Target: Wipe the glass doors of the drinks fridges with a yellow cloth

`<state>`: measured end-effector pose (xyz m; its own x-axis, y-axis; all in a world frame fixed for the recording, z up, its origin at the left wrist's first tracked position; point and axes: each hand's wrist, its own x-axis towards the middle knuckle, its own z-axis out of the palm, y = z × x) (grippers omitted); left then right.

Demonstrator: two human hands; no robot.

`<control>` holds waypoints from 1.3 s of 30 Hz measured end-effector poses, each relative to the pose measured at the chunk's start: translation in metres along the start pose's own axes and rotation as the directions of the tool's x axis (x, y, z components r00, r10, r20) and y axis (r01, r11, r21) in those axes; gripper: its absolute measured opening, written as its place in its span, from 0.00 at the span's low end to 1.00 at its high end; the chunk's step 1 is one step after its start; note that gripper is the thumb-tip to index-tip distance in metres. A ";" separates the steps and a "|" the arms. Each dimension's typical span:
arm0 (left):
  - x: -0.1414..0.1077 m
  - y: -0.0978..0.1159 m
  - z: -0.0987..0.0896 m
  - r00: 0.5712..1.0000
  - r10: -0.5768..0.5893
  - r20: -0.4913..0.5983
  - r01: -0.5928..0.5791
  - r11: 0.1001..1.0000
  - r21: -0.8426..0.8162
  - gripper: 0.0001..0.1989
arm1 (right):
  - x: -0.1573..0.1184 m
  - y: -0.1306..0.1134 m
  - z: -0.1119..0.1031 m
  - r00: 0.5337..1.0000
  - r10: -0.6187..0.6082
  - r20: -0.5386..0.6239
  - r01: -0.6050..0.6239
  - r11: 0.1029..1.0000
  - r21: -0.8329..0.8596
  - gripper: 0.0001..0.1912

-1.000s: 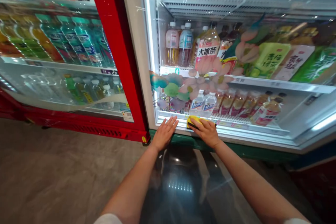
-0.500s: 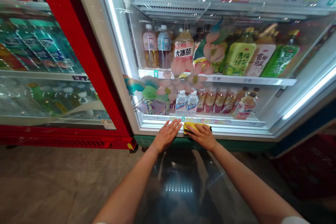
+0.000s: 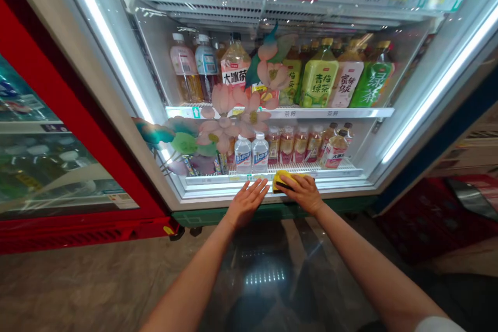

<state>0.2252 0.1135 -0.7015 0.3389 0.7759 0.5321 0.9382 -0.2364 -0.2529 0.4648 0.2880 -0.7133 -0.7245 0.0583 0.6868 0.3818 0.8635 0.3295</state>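
My right hand [image 3: 301, 193] is closed on a folded yellow cloth [image 3: 280, 180] with a black edge and presses it to the lower part of the glass door. The cloth is bunched up under the fingers. Just left of it, my left hand [image 3: 248, 201] is open, its fingers stretched out flat at the bottom of the door. Behind the glass, above both hands, stand two white-labelled water bottles [image 3: 251, 154]. Pink flower decals [image 3: 229, 119] cover part of the door higher up.
A red-framed cooler [image 3: 78, 150] stands on the left. The lit cooler holds green tea bottles [image 3: 319, 80] on its middle shelf [image 3: 303, 112]. Below lies its green base [image 3: 280, 211] above a shiny dark floor [image 3: 264, 295]. Dark red boxes [image 3: 424, 218] are at the right.
The view has turned right, so the coolers appear farther left. My right hand has moved the cloth rightward along the door, and the cloth is more bunched. My left hand stays flat, farther right along the door.
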 end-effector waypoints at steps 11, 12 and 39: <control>0.029 0.024 0.017 0.994 0.050 0.096 -0.046 0.998 -0.035 0.34 | -0.043 0.024 -0.006 0.999 0.032 -0.039 -0.037 0.991 -0.127 0.25; 0.032 0.025 0.020 0.994 0.046 0.099 -0.042 0.999 -0.034 0.34 | -0.043 0.031 -0.007 0.997 0.050 -0.062 -0.058 0.989 -0.133 0.26; 0.089 0.067 0.050 0.991 0.054 0.121 -0.043 0.995 -0.094 0.38 | -0.060 0.068 0.027 0.024 0.992 -0.125 -0.938 0.065 0.340 0.37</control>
<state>0.3150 0.1956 -0.7115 0.3784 0.8268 0.4161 0.9251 -0.3234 -0.1987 0.5191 0.3568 -0.7495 0.4333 0.7953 0.4241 0.5099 0.1717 -0.8429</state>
